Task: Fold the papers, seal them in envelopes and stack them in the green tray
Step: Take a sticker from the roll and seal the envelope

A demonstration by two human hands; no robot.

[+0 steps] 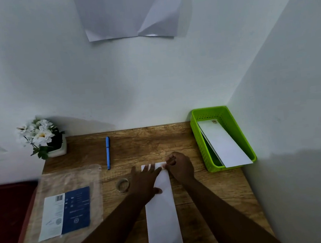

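A long white envelope (pixel 161 209) lies on the wooden bench (pixel 138 143); the left hand (pixel 145 178) presses flat on its far end while the right hand (pixel 179 166) pinches that end. Right of the envelope, a green tray (pixel 198 137) holds white envelopes (pixel 224 144); left of it lie a tape roll (pixel 123 185), a blue pen (pixel 108 152) and a plastic packet (pixel 66 208).

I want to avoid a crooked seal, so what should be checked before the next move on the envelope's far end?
1. Envelope lies flat on the wooden table, lengthwise away from the person: ok.
2. Left hand holds it down, fingers spread flat near the far end: ok.
3. Right hand pinches at the far right corner, apparently a piece of tape: cannot tell what it grips.
4. Tape roll lies on the table just left of the left hand: ok.
5. Green tray has room; at least one envelope already leans inside: ok.
6. Folded paper inside this envelope: cannot tell.
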